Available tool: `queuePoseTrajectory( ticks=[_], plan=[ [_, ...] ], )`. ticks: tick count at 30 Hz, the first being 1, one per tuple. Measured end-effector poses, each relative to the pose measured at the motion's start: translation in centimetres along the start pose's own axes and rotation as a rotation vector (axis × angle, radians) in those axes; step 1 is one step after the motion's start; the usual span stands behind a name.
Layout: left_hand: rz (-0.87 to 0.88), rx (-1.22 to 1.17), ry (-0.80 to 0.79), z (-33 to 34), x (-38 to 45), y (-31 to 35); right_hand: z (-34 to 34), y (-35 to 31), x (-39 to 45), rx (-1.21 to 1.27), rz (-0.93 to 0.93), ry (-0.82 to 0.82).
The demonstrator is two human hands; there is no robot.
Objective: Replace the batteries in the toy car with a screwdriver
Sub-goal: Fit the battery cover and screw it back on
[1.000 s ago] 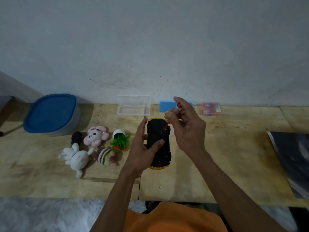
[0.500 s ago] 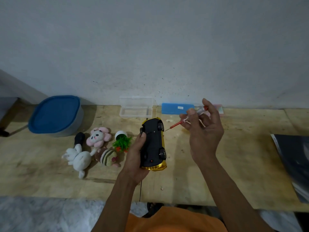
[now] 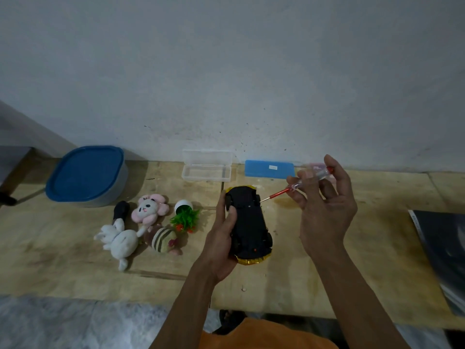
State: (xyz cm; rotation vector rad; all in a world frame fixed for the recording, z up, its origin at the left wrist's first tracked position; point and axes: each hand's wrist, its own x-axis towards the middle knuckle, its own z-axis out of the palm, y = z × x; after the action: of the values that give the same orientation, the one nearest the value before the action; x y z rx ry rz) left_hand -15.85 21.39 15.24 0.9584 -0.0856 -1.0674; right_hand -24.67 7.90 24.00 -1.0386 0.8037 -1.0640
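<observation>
The toy car (image 3: 249, 224) lies upside down with its black underside up and a yellow body edge showing at both ends. My left hand (image 3: 221, 240) grips it from the left side, thumb across the underside. My right hand (image 3: 324, 210) pinches a small screwdriver (image 3: 297, 185) with a clear handle, red cap and red shaft. Its metal tip sits at the car's far right edge, near a wheel. Whether the tip touches the car is unclear.
On the wooden table (image 3: 327, 260), a clear open plastic case (image 3: 206, 166) and a blue case (image 3: 269, 168) lie by the wall. A blue-lidded tub (image 3: 86, 175) stands far left. Plush toys (image 3: 130, 230) and a tipped toy plant (image 3: 186, 215) lie left of the car. A dark sheet (image 3: 445, 253) lies right.
My right hand moved right and away from over the car, and the screwdriver now points at the car's far right edge. My left hand tilted the car slightly.
</observation>
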Motion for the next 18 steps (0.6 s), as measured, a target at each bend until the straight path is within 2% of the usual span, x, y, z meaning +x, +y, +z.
queuePoseTrajectory(
  ticks=[4, 7, 13, 18],
  plan=[
    [0.124, 0.286, 0.029, 0.7, -0.4, 0.1, -0.7, 0.1, -0.1, -0.013, 0.004, 0.014],
    [0.177, 0.407, 0.067, 0.5, -0.4, 0.1, -1.2, 0.1, -0.1, 0.003, 0.008, 0.015],
    [0.160, 0.560, 0.190, -1.8, 0.7, -0.9, -3.0, 1.0, -0.3, -0.003, 0.044, 0.046],
    [0.141, 0.935, 0.297, -3.2, 3.2, -2.7, -5.3, 2.6, -0.2, -0.056, 0.111, 0.097]
  ],
)
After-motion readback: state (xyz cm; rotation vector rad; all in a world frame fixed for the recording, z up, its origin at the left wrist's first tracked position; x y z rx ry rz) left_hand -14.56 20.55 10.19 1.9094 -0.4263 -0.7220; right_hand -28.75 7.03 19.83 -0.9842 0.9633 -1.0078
